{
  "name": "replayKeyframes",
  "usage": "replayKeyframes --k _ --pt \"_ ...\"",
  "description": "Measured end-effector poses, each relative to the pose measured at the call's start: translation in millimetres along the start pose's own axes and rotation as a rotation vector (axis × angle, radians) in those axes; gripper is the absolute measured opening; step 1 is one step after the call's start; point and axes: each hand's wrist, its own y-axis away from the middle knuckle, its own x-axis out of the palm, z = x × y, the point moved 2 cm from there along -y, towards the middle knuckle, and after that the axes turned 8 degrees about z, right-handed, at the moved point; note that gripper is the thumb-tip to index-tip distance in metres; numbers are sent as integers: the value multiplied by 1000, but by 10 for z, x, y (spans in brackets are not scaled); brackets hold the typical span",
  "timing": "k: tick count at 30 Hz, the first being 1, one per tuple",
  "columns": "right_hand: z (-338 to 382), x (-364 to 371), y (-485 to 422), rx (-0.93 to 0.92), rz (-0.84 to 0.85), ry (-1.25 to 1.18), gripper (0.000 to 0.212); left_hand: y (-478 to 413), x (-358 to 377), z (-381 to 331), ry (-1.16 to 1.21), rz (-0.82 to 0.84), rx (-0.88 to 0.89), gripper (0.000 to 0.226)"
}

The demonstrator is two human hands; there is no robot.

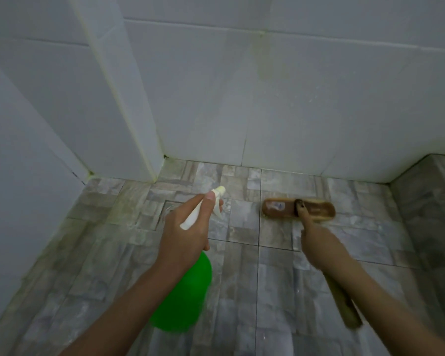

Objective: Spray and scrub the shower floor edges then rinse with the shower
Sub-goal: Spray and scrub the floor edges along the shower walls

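Shower floor [267, 291] — grey mottled tiles, white walls [319, 111]

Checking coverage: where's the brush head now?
Head view, right of centre: brush head on the floor near the back wall, right of the drain.

Single view only: head-worn wide-angle camera. Looking forward and steeply down into shower corner. Tiled floor [267, 291] filling lower half of frame, white wall [306, 98] filling upper half, wall pier [118, 98] jutting in at upper left, straight lines bowing toward frame edges. Sitting close: left forearm [129, 304] and right forearm [385, 299] entering from bottom edge, reaching toward frame centre.
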Motion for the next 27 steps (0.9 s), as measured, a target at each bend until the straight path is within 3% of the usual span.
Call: replayKeyframes --k 4,9,11,17,23,27 --pt "-78 -496 -713 -29 -42 -41 65 6 126 5 -30 20 8 39" --pt "-249 -40 209 21 37 -115 68 37 259 -103 -7 45 40 29" --pt "-274 -5 272 25 85 -31 71 34 316 -138 -9 55 65 27" --pt "-343 -724 -649 18 16 -15 58 8 459 -138 -43 114 81 54" --pt "-548 -268 -291 34 56 -12 69 -93 562 -125 -40 105 62 51" --pt "-692 -718 -780 89 -53 -23 62 -113 623 -147 -28 121 56 42"
